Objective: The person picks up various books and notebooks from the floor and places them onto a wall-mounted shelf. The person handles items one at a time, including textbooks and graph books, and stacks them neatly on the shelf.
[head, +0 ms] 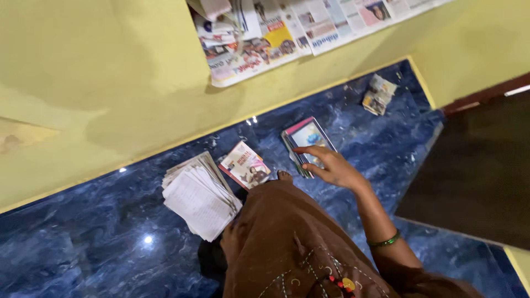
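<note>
Right hand (335,168) out over the floor, fingers (309,150) loosely spread, gripping nothing, tips resting on the near edge of a glossy rectangular book with a pink-and-blue cover (307,140). That book lies flat on the polished blue marble floor (83,237), far of the brown-robed knee. To its left, a thin magazine with a white-and-red cover (244,164), slightly curled. Further left and nearer, a thick, fanned stack of white paper sheets (200,196), soft and dog-eared; the left hand (232,236) sits at its near corner, grip hidden, cannot tell. Far right, a crumpled paper bundle (379,94) by the yellow wall (110,83).
</note>
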